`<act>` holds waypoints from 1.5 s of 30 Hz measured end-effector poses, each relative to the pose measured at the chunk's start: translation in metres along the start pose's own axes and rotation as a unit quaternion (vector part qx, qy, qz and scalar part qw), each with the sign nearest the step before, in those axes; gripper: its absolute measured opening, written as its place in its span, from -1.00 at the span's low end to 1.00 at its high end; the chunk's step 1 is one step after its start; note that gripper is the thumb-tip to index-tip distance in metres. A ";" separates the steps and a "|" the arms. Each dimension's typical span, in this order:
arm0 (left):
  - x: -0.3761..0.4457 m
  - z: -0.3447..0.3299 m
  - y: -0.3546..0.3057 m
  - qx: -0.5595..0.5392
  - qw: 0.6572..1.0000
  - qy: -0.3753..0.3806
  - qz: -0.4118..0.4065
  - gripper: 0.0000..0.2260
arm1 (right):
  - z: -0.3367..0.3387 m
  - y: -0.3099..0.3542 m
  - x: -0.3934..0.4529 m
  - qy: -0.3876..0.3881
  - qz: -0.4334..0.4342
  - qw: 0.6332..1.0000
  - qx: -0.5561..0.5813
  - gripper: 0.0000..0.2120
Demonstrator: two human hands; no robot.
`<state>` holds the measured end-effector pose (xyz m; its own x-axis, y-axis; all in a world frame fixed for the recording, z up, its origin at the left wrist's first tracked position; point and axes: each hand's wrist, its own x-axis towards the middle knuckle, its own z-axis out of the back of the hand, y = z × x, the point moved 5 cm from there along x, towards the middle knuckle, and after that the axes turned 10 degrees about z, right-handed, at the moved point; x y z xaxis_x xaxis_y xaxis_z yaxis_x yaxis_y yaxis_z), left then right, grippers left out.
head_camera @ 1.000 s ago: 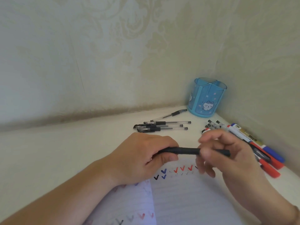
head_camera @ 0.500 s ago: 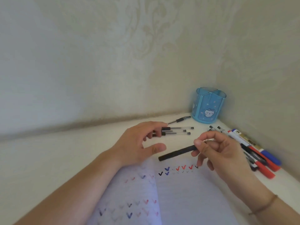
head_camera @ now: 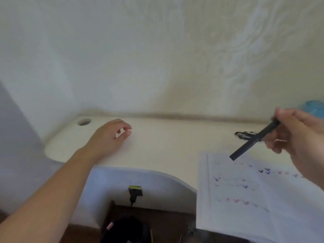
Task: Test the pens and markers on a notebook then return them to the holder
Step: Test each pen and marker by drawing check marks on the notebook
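— Head view: where were the hands?
— Left hand (head_camera: 110, 135) rested loosely curled, empty, on the desk (head_camera: 166, 142). Right hand (head_camera: 298, 137) pinched a black pen (head_camera: 254, 140) above the notebook (head_camera: 245, 199).

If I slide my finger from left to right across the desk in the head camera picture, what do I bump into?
Round hole in the desk → left hand → open notebook → black pen → right hand holding that pen → blue pen holder at the edge.
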<state>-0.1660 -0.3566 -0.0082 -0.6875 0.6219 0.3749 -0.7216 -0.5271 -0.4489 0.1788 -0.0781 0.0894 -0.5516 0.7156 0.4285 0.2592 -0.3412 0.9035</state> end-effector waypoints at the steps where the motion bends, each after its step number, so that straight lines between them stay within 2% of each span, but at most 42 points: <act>1: -0.012 0.013 0.023 0.024 0.999 -0.009 0.020 -0.89 | -0.024 0.002 -0.002 0.030 0.005 1.000 0.004 -0.73; 5: -0.058 0.045 0.075 0.065 0.997 -0.008 0.041 -0.66 | -0.125 0.008 -0.026 0.205 0.045 0.977 -0.031 -0.78; 11: -0.085 0.065 0.106 0.046 0.994 -0.010 0.103 -0.80 | -0.242 -0.009 -0.080 0.402 0.101 0.891 -0.184 -0.83; 14: -0.087 0.067 0.108 0.034 0.994 -0.009 0.106 -0.80 | -0.262 -0.026 -0.093 0.450 0.131 0.843 -0.265 -0.85; 16: -0.085 0.067 0.105 0.033 0.994 -0.005 0.103 -0.80 | -0.262 -0.022 -0.093 0.431 0.145 0.853 -0.257 -0.87; 20: -0.074 0.066 0.090 0.021 0.995 -0.017 0.091 -0.81 | -0.242 0.015 -0.079 0.360 0.155 0.909 -0.143 -0.95; 23: -0.055 0.062 0.060 -0.010 0.997 -0.036 0.062 -0.84 | -0.200 0.048 -0.050 0.266 0.154 0.950 -0.043 -0.95; 25: -0.037 0.054 0.030 -0.036 0.998 -0.036 0.034 -0.85 | -0.160 0.063 -0.027 0.203 0.164 0.965 -0.017 -0.95; 28: -0.006 0.033 -0.026 -0.061 0.998 -0.020 -0.019 -0.85 | -0.087 0.061 0.003 0.110 0.149 0.982 -0.032 -0.92; 32: 0.032 -0.005 -0.117 -0.083 0.990 0.031 -0.113 -0.85 | 0.020 0.013 0.031 -0.008 0.072 0.986 -0.151 -0.87; 34: 0.047 -0.026 -0.167 -0.089 0.984 0.055 -0.147 -0.85 | 0.067 -0.021 0.038 -0.015 0.035 0.962 -0.271 -0.86; 36: 0.055 -0.046 -0.222 -0.116 0.975 0.099 -0.163 -0.85 | 0.100 -0.051 0.044 0.024 0.023 0.901 -0.434 -0.80; 38: 0.048 -0.067 -0.282 -0.127 0.949 0.215 -0.192 -0.86 | 0.111 -0.070 0.047 0.065 0.030 0.836 -0.544 -0.80; 40: 0.029 -0.090 -0.333 -0.067 0.894 0.364 -0.253 -0.83 | 0.105 -0.084 0.051 0.117 0.061 0.786 -0.604 -0.91; 42: 0.011 -0.113 -0.358 0.030 0.837 0.471 -0.279 -0.77 | 0.098 -0.096 0.059 0.157 0.094 0.729 -0.659 -0.84; 43: 0.007 -0.124 -0.360 0.087 0.822 0.492 -0.273 -0.74 | 0.098 -0.102 0.063 0.166 0.097 0.710 -0.678 -0.81; 45: 0.008 -0.142 -0.357 0.187 0.828 0.469 -0.243 -0.68 | 0.098 -0.114 0.069 0.173 0.082 0.691 -0.697 -0.79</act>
<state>0.0976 -0.0806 0.0400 -0.0693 0.8967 -0.4371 -0.9900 -0.1159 -0.0808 0.1888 0.0695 0.0164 -0.8246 0.4913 0.2805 -0.5418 -0.8286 -0.1412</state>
